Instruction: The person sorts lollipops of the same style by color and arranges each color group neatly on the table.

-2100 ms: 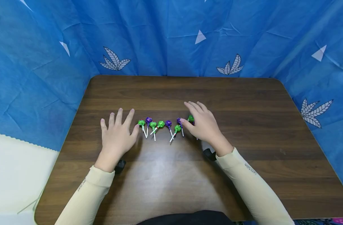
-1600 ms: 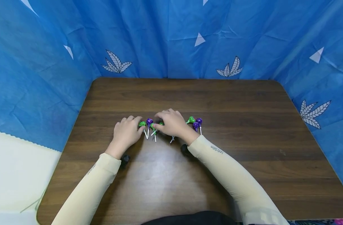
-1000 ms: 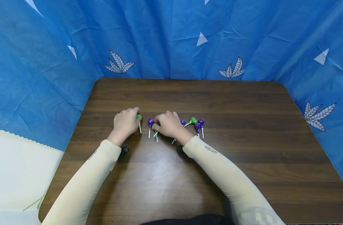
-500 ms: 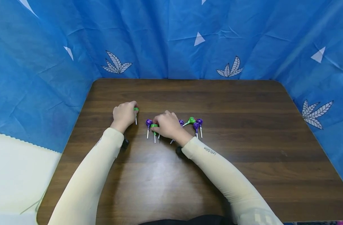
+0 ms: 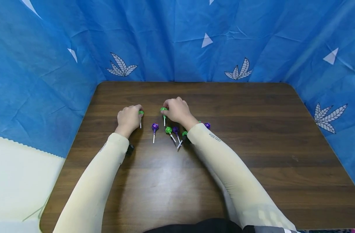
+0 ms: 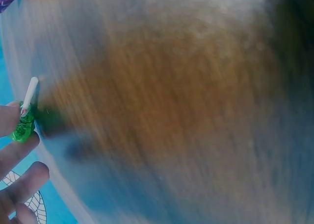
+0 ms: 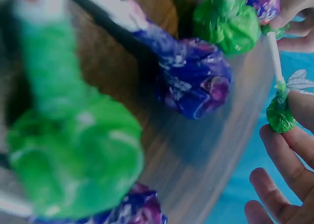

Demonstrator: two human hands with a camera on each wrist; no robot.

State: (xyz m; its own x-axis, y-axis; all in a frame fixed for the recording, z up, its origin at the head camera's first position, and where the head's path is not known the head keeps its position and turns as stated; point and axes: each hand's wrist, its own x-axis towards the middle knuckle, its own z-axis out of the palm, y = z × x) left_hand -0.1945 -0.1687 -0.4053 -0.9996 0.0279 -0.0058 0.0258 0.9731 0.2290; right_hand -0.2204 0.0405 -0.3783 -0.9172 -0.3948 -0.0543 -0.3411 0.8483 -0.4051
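Observation:
My left hand (image 5: pixel 127 119) pinches a green-wrapped lollipop (image 5: pixel 141 113) by its head, white stick pointing toward me. In the left wrist view, thumb and finger close on that green lollipop (image 6: pixel 23 125). To its right, my right hand (image 5: pixel 178 111) grips a second green lollipop (image 5: pixel 163 109) the same way, and the right wrist view shows it between thumb and fingertips (image 7: pixel 274 140). A purple lollipop (image 5: pixel 155 127) lies nearer me, between the two hands. Below my right hand lie a green lollipop (image 5: pixel 168 130) and a purple lollipop (image 5: pixel 176 129).
Another green lollipop (image 5: pixel 184 133) and a purple lollipop (image 5: pixel 207 125) are partly covered by my right forearm. The brown wooden table (image 5: pixel 253 136) meets a blue curtain (image 5: pixel 189 38) at its far edge. White cloth (image 5: pixel 23 181) lies left of the table.
My left hand took a green lollipop from the row's left end and moved it away from me. My right hand came left, gripped another green lollipop and carried it forward, level with the first.

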